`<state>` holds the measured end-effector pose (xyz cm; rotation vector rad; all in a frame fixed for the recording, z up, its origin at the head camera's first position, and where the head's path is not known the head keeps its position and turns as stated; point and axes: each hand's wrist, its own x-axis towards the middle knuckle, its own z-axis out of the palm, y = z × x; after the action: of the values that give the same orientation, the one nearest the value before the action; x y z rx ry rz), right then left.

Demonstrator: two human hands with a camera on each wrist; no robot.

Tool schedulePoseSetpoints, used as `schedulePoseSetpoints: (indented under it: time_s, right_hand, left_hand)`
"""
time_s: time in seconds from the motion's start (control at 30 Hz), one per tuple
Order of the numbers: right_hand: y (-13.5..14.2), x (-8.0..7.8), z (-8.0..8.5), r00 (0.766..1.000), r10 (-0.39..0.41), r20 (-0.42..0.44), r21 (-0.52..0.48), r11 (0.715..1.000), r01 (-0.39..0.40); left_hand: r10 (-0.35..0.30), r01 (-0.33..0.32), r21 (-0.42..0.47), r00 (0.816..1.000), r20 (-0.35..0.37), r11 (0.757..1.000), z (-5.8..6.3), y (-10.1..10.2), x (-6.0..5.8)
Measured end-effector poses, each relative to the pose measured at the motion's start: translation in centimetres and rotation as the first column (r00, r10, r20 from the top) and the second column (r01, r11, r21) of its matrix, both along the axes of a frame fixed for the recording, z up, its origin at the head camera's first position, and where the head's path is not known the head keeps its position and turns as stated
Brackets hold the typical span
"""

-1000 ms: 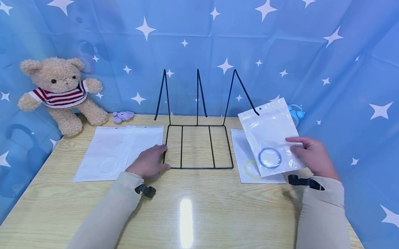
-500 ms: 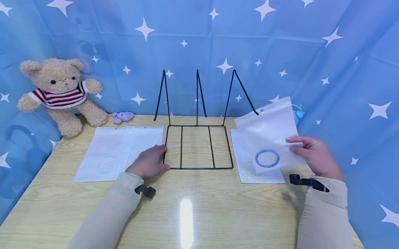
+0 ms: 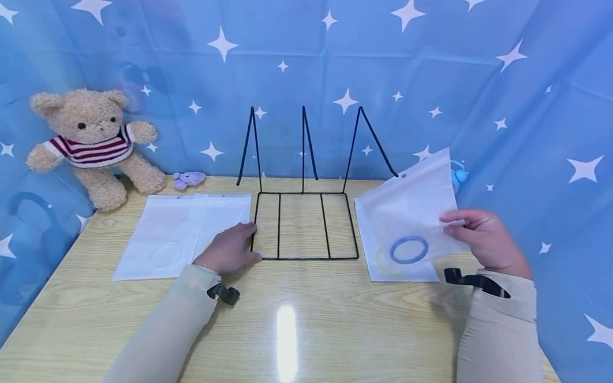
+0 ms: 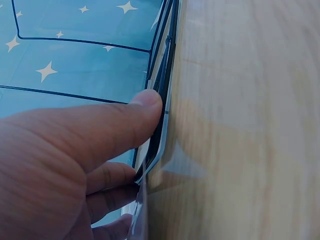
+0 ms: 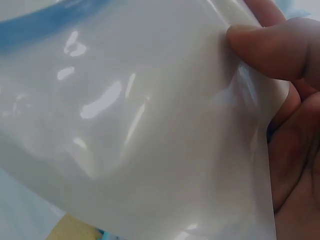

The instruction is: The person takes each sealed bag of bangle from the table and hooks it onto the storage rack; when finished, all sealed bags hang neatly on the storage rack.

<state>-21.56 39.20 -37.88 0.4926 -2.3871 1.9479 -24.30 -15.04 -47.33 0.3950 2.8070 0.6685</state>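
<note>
In the head view a black wire rack (image 3: 279,225) stands mid-table with three arms at its back. My left hand (image 3: 228,248) holds its front left corner; the left wrist view shows the thumb (image 4: 147,100) on the wire and fingers on the other side. My right hand (image 3: 483,238) pinches the right edge of a white plastic bag (image 3: 420,203) between thumb and fingers. A blue ring (image 3: 409,261) shows through the bag. The bag's hole is right at the tip of the rack's right arm (image 3: 378,138). Its lower part overlaps another white bag (image 3: 416,276) with a yellow ring (image 3: 379,263).
Two white bags (image 3: 175,219) lie overlapping left of the rack. A teddy bear (image 3: 93,131) sits at the back left, beside a small purple toy (image 3: 188,179). Behind the held bag is a blue object (image 3: 459,175), mostly hidden. A starry blue curtain (image 3: 288,34) hangs behind the table.
The held bag has turned and tilted, its left side swinging back and its lower edge rising. The right hand has shifted slightly right. The left hand and rack look still.
</note>
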Motion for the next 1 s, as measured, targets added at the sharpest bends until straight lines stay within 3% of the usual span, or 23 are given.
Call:
schedulePoseSetpoints:
  time_s: [0.2,0.33,0.57,1.0]
  right_hand:
    - [-0.6,0.5,0.7,0.991,0.126,-0.048,-0.125,0.983,-0.131]
    - [-1.0,0.8,1.1,0.985,0.16,-0.061,-0.132,0.977,-0.167]
    - [-1.7,1.0,1.7,0.986,0.159,-0.047,-0.091,0.983,-0.162]
    - [-2.0,0.7,1.4,0.991,0.127,-0.031,-0.101,0.986,-0.13]
  left_hand:
    - [0.002,-0.002,-0.005,1.0,-0.007,1.0,0.0,0.0,0.0]
    - [0.006,-0.006,-0.001,1.0,-0.009,1.0,-0.1,0.0,-0.1]
    - [0.005,-0.005,-0.001,1.0,-0.009,1.0,-0.1,0.0,-0.1]
    - [-0.002,0.002,-0.012,1.0,-0.027,1.0,-0.1,0.1,0.0]
